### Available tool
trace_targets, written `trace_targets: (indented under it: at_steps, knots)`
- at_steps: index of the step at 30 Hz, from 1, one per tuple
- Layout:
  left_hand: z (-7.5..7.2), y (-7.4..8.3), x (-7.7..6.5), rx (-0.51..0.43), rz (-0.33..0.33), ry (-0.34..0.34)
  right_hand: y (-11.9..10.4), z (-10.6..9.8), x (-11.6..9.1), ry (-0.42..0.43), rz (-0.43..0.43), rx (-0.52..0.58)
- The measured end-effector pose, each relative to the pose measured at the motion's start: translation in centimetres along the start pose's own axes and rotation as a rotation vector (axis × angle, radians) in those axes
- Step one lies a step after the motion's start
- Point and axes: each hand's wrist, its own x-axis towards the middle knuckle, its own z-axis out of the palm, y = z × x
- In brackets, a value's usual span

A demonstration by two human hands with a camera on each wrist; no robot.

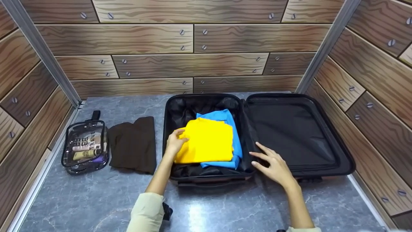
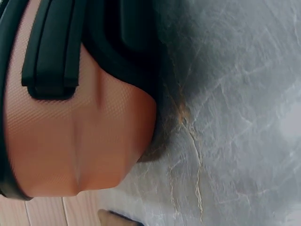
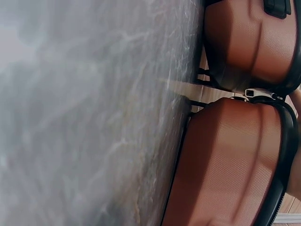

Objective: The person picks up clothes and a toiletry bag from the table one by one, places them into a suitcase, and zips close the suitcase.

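An open suitcase (image 1: 212, 176) lies flat with its two halves side by side. In its left half, a folded yellow garment (image 1: 207, 141) rests on top of a folded blue one (image 1: 237, 141). My left hand (image 1: 174, 143) is at the yellow garment's left edge, fingers loosely bent and thumb apart. My right hand (image 1: 273, 165) hovers over the hinge side of the right half, fingers spread and holding nothing. The left wrist view shows the orange outer shell (image 2: 94, 141) with a black handle; the right wrist view shows both shell halves (image 3: 225, 160) meeting at the hinge.
Left of the suitcase, a folded dark brown garment (image 1: 133, 145) lies on the grey marbled tabletop (image 1: 112, 199). Beside it is a clear pouch (image 1: 86, 146) holding several tubes. Wood-patterned walls (image 1: 193, 42) enclose the back and both sides.
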Motion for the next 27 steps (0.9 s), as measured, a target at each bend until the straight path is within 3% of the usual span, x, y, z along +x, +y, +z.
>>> trace_targets:
  at_steps: [6, 11, 15, 21, 27]
  knots:
    - [-1.6, 1.0, -1.0, -0.281, 0.045, -0.068, 0.0, 0.0, -0.1, -0.003, 0.002, 0.007]
    - [-4.1, 1.7, -1.5, -0.379, 0.121, -0.047, 0.0, 0.0, 0.0, -0.001, -0.001, 0.009]
    - [-6.6, 1.5, -2.0, -0.419, 0.143, 0.025, 0.0, 0.0, 0.0, -0.003, -0.004, 0.01]
    - [-10.4, -0.4, -3.0, -0.454, 0.164, 0.178, 0.0, 0.0, 0.0, -0.004, -0.002, 0.008]
    - [-13.5, -3.8, -4.2, -0.502, 0.092, 0.34, -0.1, -0.1, 0.0, -0.013, 0.014, 0.004]
